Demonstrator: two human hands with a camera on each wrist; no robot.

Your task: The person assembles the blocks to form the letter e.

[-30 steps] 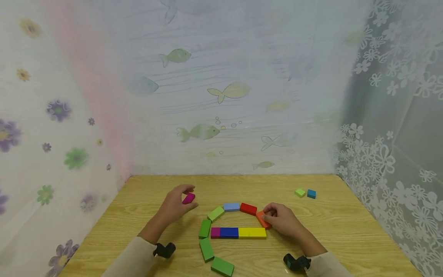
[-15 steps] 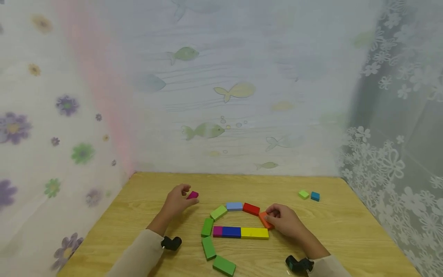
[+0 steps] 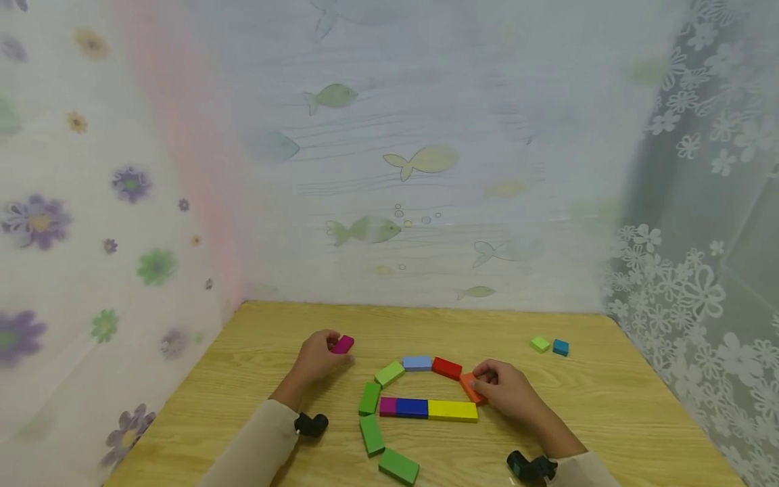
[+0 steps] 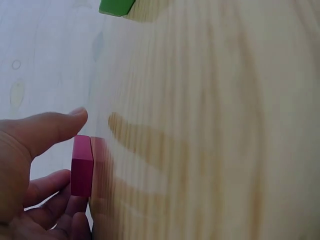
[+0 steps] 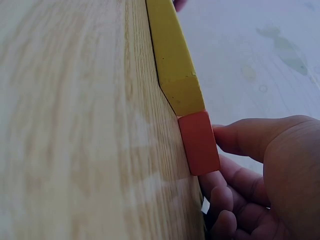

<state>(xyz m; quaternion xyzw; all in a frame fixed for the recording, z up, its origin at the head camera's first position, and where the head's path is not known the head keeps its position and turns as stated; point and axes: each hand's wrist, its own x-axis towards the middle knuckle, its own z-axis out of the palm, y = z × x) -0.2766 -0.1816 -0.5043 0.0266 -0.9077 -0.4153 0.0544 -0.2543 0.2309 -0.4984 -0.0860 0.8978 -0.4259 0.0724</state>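
My left hand (image 3: 319, 356) is at a magenta block (image 3: 344, 344) on the table, left of a curved row of blocks. In the left wrist view the thumb stands apart from that block (image 4: 82, 166), while the other fingers lie behind it. My right hand (image 3: 510, 390) pinches an orange block (image 3: 470, 386) between thumb and fingers at the right end of the curve. In the right wrist view the orange block (image 5: 199, 143) touches the end of a yellow block (image 5: 175, 60). The straight row inside the curve has a magenta, a blue (image 3: 412, 408) and a yellow block.
Along the curve lie a red block (image 3: 447, 368), a light blue block (image 3: 416, 364), a light green block (image 3: 389, 373) and several green blocks (image 3: 399, 466). Farther right sit a small lime block (image 3: 539, 344) and a small blue block (image 3: 561, 348). A patterned curtain (image 3: 426, 270) hangs behind the table.
The head view has turned slightly left. My left thumb and fingers have shifted about the magenta block, which stays in about the same place. My right hand keeps its hold on the orange block.
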